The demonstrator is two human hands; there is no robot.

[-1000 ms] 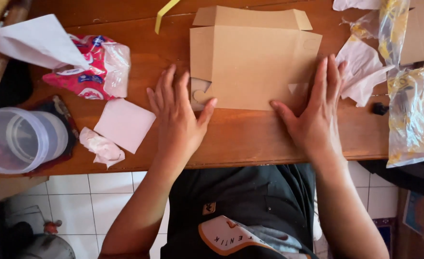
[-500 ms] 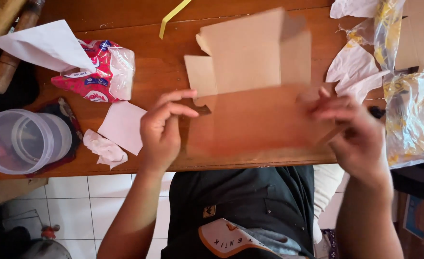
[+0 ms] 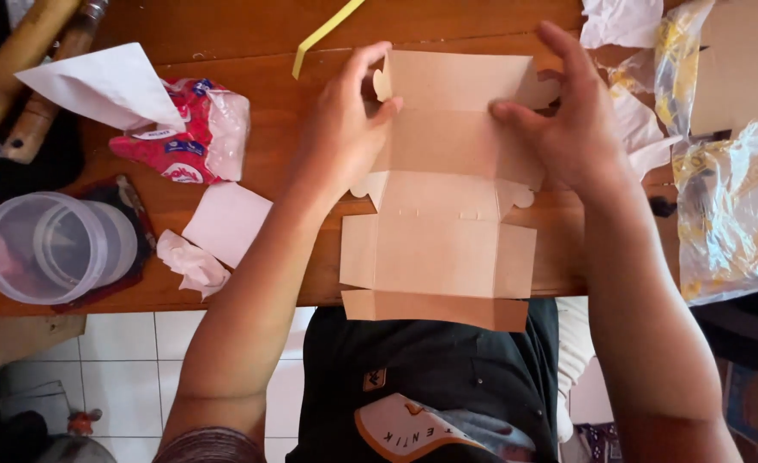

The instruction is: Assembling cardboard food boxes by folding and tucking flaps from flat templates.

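So: flat brown cardboard box blank [image 3: 439,249] lies unfolded on wooden table [image 3: 242,26], approx center of view, its near flap hanging over the table edge at 6 o'clock toward the person's dark shirt [image 3: 448,369]. Both hands sit at the blank's far end, 12 o'clock side. Left hand [image 3: 340,129] grips the blank's left upper edge w/ thumb on top of the card and fingers curled behind the top-left corner, narrow pinch. Right hand [image 3: 568,120] same on the right: thumb pressed on the card face, fingers spread along/behind the upper right edge, holding it. Top panel looks lifted a bit off the table; can't tell how far.

Around it: yellow strip [image 3: 323,34] at 11 o'clock, just beside left hand's fingertips, not touching as far as I can see. Red-and-white plastic packet [image 3: 186,141] at 9-10 o'clock w/ white folded paper [image 3: 105,81] lying over its far-left part. Pale pink square sheet [image 3: 227,221] at 9 o'clock, near left forearm; crumpled tissue [image 3: 190,261] just beside it at table edge. Clear plastic tub [image 3: 49,249] far left, 8-9 o'clock, well apart from blank. Wooden handles [image 3: 19,77] top-left corner. Crumpled white paper [image 3: 636,120] right beside right hand at 2-3 o'clock. Clear plastic bag w/ yellow print [image 3: 730,206] far right, 3 o'clock. White tile floor [image 3: 130,360] below table edge at 7 o'clock
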